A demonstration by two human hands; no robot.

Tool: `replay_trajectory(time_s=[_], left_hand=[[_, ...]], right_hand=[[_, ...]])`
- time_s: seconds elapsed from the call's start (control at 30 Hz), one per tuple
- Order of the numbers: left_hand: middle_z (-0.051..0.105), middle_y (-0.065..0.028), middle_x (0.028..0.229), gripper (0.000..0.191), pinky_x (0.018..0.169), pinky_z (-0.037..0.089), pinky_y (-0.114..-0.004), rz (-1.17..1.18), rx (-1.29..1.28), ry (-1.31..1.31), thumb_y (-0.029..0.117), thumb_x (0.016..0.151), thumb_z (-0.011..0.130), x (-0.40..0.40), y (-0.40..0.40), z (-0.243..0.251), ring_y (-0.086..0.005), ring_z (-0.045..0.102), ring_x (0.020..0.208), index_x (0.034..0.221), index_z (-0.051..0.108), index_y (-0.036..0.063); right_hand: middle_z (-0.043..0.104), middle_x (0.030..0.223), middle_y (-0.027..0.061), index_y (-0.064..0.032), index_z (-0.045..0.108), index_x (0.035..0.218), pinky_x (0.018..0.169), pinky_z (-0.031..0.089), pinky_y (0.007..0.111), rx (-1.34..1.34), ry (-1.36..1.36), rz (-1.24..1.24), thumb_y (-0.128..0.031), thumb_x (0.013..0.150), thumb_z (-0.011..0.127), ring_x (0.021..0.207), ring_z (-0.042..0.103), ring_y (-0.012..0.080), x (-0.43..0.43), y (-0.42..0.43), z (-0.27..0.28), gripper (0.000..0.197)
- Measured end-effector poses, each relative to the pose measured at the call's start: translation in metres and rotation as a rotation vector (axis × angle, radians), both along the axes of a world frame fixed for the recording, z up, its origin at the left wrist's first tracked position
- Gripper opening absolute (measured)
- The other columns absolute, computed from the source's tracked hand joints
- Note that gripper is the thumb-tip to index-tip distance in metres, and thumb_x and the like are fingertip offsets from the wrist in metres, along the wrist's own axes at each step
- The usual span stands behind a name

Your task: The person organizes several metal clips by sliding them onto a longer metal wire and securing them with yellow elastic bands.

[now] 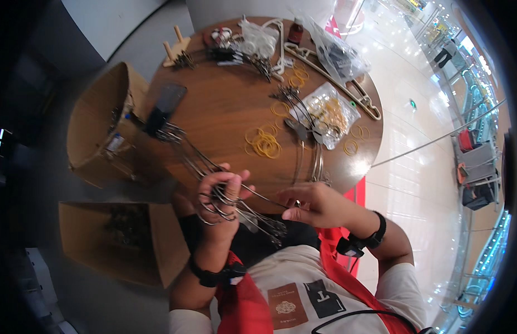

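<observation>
A bundle of thin metal wire hangers (200, 165) is in my left hand (227, 188), whose fingers curl around the middle where several hooks cluster. Clips show at both ends of this bundle, one end lying over the table's left edge and the other hanging above my lap. To the right, my right hand (314, 204) pinches the end of a single wire that runs out of the bundle; a small shiny metal part shows between its fingers. On the round wooden table (216, 112), yellow rubber bands (263, 142) lie in a loose heap beyond my hands.
More metal hangers (318, 163) lie by a clear bag of rubber bands (331, 110). Pale plastic hangers (325, 71), a brown bottle (296, 31) and a wooden peg stand (175, 48) sit farther back. A dark phone-like slab (166, 106) lies left, above cardboard boxes (100, 121).
</observation>
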State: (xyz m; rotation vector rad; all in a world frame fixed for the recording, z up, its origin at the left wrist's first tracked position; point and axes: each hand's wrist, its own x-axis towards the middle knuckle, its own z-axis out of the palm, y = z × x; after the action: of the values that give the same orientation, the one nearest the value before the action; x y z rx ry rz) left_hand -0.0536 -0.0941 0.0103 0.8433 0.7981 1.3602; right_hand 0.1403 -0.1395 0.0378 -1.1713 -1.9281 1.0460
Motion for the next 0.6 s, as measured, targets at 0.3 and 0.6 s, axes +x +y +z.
replay_trajectory(time_s=[0.3,0.6], left_hand=[[0.048,-0.0088,0.121,0.027,0.071,0.056,-0.035,-0.04,-0.09,-0.065,0.006,0.085,0.055,-0.006,0.01,-0.011,-0.0251,0.055,0.104,0.112,0.051,0.0073],[0.052,-0.0047,0.117,0.006,0.062,0.051,-0.027,-0.059,-0.199,0.035,0.008,0.085,0.056,-0.01,0.003,-0.018,-0.0181,0.056,0.096,0.088,0.053,0.013]], right_hand=[[0.049,0.057,0.0126,0.0017,0.05,0.071,0.05,0.039,0.033,-0.197,0.258,-0.198,-0.01,0.085,0.054,0.051,0.048,0.0265,-0.043,-0.015,-0.032,0.019],[0.053,0.072,0.0189,-0.0001,0.052,0.08,0.061,0.044,0.044,0.092,-0.015,-0.05,-0.015,0.08,0.056,0.071,0.055,0.0379,-0.062,-0.022,-0.051,0.016]])
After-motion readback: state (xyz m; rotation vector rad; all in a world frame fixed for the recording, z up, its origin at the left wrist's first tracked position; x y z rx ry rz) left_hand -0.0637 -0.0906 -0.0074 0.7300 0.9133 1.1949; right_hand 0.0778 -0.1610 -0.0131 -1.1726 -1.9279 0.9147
